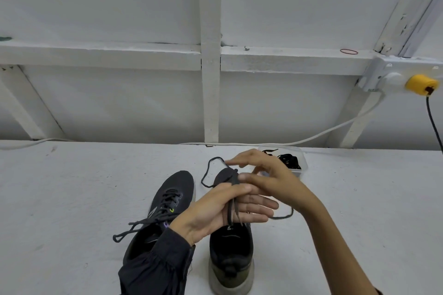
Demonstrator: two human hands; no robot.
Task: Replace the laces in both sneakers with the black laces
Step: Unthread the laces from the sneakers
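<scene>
Left hand [223,211] lies over the middle of the right sneaker [231,246], palm turned up and fingers stretched out flat toward the right. Its thumb presses a dark lace [231,208] down against the fingers, and two strands hang from that pinch across the palm toward the sneaker's tongue. A dark sleeve covers the wrist.

Right hand [271,175] hovers over the toe of the right sneaker, just above the left fingers, with its fingers loosely bent and the forefinger reaching left. The lace meets it near the thumb, but I cannot tell whether this hand grips it. From there the lace runs out in a loop on the table [72,199] left of the toe, and another stretch trails on the table right of the sneaker.

Left sneaker [167,201] lies just left of the right sneaker, tilted, laced, with its loose ends spread toward the person. A tub [302,155] holding black laces [288,160] sits beyond the right sneaker, to the right, partly hidden by the right hand.
</scene>
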